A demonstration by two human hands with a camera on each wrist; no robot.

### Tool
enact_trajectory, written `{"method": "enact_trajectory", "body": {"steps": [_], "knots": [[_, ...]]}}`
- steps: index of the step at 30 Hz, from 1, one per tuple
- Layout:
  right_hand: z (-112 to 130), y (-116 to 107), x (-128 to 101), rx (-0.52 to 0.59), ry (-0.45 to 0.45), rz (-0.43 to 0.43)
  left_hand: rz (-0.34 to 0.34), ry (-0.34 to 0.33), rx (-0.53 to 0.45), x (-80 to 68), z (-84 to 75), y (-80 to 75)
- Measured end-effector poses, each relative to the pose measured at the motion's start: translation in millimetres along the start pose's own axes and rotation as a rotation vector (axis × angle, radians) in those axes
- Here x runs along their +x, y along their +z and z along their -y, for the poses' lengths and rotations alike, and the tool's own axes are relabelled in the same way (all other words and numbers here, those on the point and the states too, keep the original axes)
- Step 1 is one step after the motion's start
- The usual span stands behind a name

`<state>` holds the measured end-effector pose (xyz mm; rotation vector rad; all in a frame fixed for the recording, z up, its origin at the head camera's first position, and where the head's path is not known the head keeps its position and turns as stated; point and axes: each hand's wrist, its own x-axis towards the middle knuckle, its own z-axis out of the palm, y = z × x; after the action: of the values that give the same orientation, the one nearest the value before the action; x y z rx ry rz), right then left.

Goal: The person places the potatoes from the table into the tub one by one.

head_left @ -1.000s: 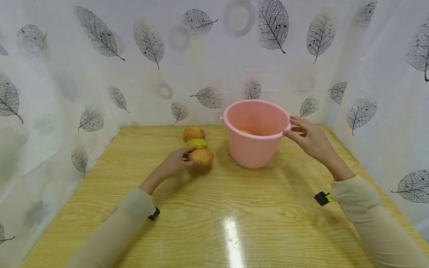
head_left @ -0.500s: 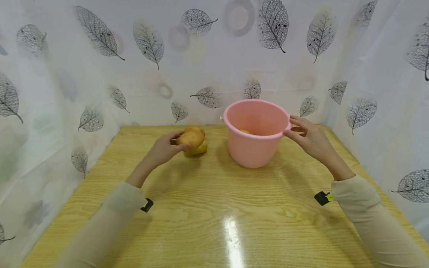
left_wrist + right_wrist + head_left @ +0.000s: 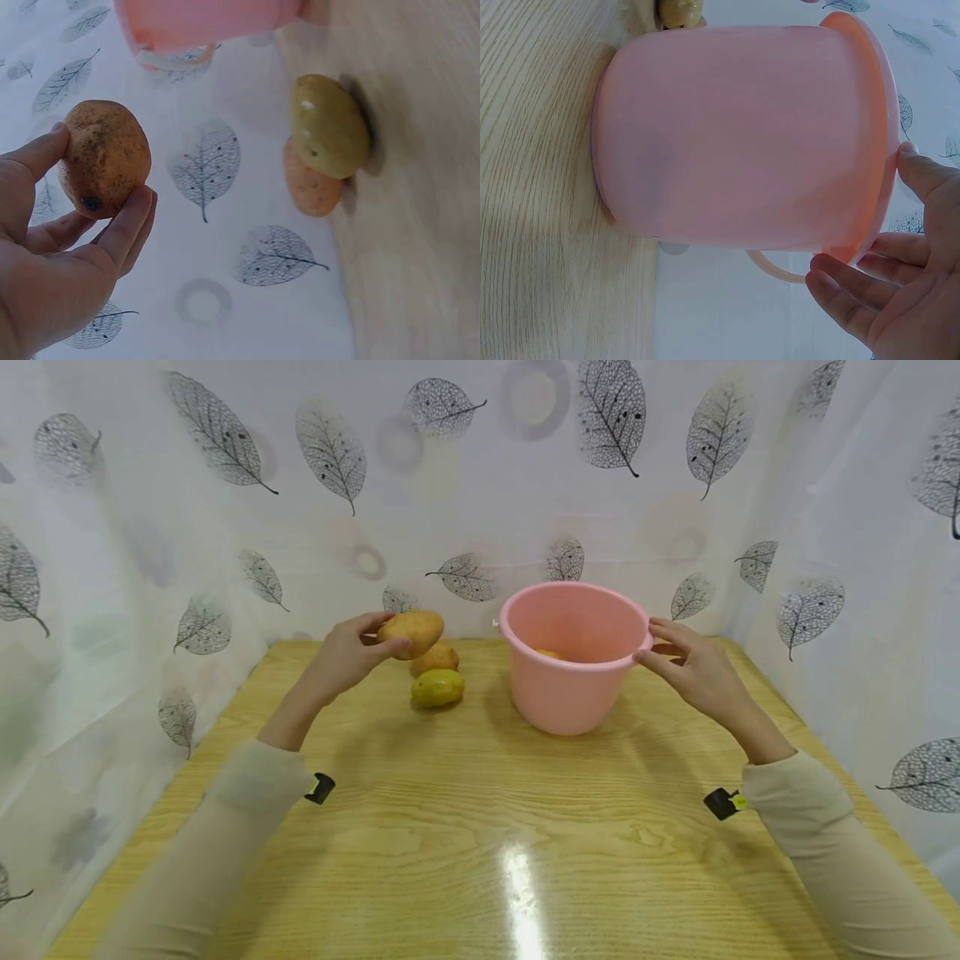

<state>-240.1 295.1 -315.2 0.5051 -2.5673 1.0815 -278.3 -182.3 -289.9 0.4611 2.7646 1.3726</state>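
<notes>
My left hand (image 3: 341, 660) holds a brown potato (image 3: 412, 633) up over the back left of the table, thumb on one side and fingers on the other. Dirt marks and a dark spot show on this potato (image 3: 105, 157) in the left wrist view. Below it on the table lie a smooth yellow-green oval fruit (image 3: 437, 688), like a mango, and behind that another potato (image 3: 436, 658), partly covered by the held one. My right hand (image 3: 697, 672) grips the rim of a pink bucket (image 3: 564, 697) at its right side, thumb and fingers spread along the edge.
Something yellow (image 3: 551, 654) shows inside the bucket, mostly hidden by its wall. The wood-grain table (image 3: 480, 827) ends at a white curtain (image 3: 330, 552) with leaf prints at the back and sides. A pale handle (image 3: 176, 60) hangs at the bucket's side.
My left hand has picked up the front potato and raised it back and to the left, past the yellow-green fruit. The right hand and bucket stay put.
</notes>
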Motion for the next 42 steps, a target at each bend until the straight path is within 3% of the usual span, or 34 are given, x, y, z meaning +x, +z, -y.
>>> {"method": "enact_trajectory", "body": {"steps": [8, 16, 27, 42], "knots": [[-2, 0, 0, -0.008, -0.005, -0.003, -0.048, -0.003, 0.012, 4.7, -21.6, -13.5], [-2, 0, 1, -0.012, 0.001, 0.001, -0.046, -0.027, -0.036, 10.0, -30.5, -11.8], [-1, 1, 0, -0.008, 0.011, -0.003, -0.026, -0.02, -0.045, 20.8, -43.6, -2.6], [-2, 0, 0, -0.017, 0.012, 0.005, 0.009, -0.033, -0.095, 40.5, -72.8, 24.7]]}}
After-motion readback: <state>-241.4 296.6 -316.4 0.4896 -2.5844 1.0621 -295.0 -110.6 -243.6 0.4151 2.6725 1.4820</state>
